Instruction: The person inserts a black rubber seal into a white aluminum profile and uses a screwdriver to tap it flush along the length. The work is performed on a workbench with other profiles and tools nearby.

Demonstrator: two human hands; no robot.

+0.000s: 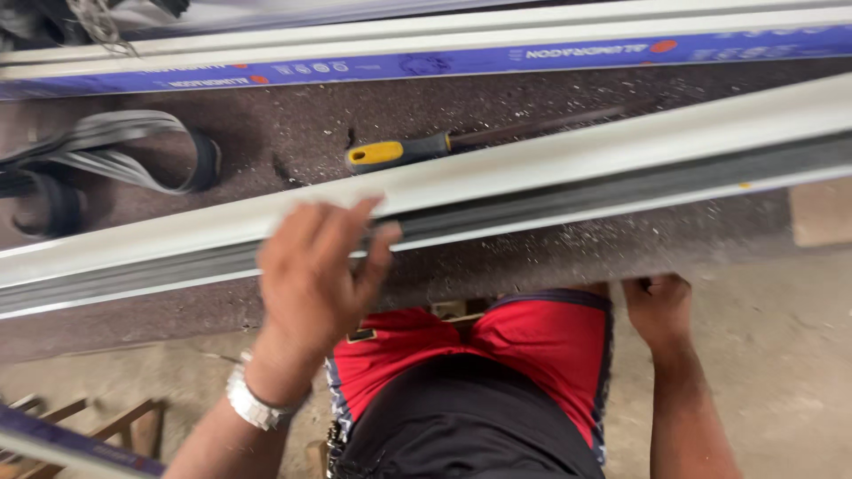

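Observation:
A long pale aluminium profile point(568, 173) lies slantwise across a dark, dusty workbench point(293, 133). My left hand point(315, 270) rests on its near edge with the fingers spread, a metal watch on the wrist; it is blurred. At the bench's front edge my right hand point(658, 306) is curled, with the fingertips tucked under the edge and hidden. Just beyond the profile a file with a yellow and black handle point(399, 153) lies on the bench.
More profiles wrapped in blue printed film point(426, 64) lie along the far side. A coil of grey rubber strip point(115, 160) sits at the left. Metal shavings dot the bench. Below are a concrete floor point(781, 355) and a wooden frame point(115, 426).

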